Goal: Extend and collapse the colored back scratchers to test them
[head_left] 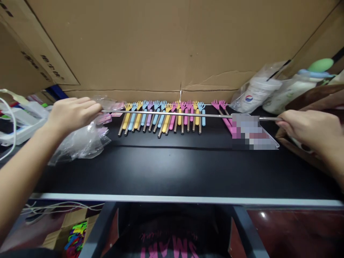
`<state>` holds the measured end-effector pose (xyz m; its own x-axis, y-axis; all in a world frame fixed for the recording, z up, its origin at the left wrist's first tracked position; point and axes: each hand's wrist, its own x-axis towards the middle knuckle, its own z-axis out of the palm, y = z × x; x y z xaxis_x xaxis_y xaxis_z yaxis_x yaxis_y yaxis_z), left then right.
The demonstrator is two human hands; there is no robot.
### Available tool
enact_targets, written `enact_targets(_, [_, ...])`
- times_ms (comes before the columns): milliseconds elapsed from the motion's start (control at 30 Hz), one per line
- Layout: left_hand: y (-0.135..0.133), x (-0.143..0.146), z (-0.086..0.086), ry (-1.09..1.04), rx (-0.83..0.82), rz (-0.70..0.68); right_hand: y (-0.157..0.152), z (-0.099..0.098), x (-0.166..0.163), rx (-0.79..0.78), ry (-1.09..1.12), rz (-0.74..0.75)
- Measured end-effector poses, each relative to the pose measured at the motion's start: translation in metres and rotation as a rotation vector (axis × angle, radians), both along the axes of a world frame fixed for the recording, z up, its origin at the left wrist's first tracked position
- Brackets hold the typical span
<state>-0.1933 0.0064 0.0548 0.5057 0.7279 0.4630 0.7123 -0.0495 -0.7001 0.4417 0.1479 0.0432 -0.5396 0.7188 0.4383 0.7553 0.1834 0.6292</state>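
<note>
A long, thin telescopic metal rod [161, 113] is stretched level above the table between my two fists. My left hand [76, 111] is closed around its left end, and my right hand [309, 129] grips the thicker right end. Both ends of the rod are hidden inside my fingers. Behind and below it lies a row of small claw-headed back scratchers [167, 125] in yellow, blue, pink and purple, with metal shafts and coloured handles. Two pink back scratchers [226, 123] lie apart on the right, partly covered by a blurred, pale-edged flat item [254, 134].
Crumpled clear plastic bags [83, 143] and a white tray [24, 129] are at left. A bagged white cup [262, 91] and a bottle with a green top [306, 86] stand at right. Cardboard [161, 46] walls the back. Below, a box [64, 229] holds colourful pieces.
</note>
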Motion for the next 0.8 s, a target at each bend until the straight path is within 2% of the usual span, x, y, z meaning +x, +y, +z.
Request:
enact_targets(100, [-0.003,-0.013,0.002,0.055,0.079,-0.030,0.002,0.002,0.006,-0.014,-0.036,-0.103])
enact_targets(200, [-0.005,-0.016,-0.001,0.081,0.120,-0.072,-0.001,0.001,0.005,-0.039,-0.043,-0.133])
enact_targets(400, [-0.009,-0.017,-0.017,0.076,0.061,-0.115,-0.009,-0.006,0.003,-0.072,0.080,-0.161])
enact_targets(600, [-0.005,-0.010,-0.017,0.034,0.047,-0.093,-0.006,-0.004,-0.004,-0.079,0.234,-0.173])
enact_targets(800, [0.004,-0.003,-0.014,-0.105,0.018,-0.009,-0.001,-0.005,-0.007,-0.035,0.344,-0.183])
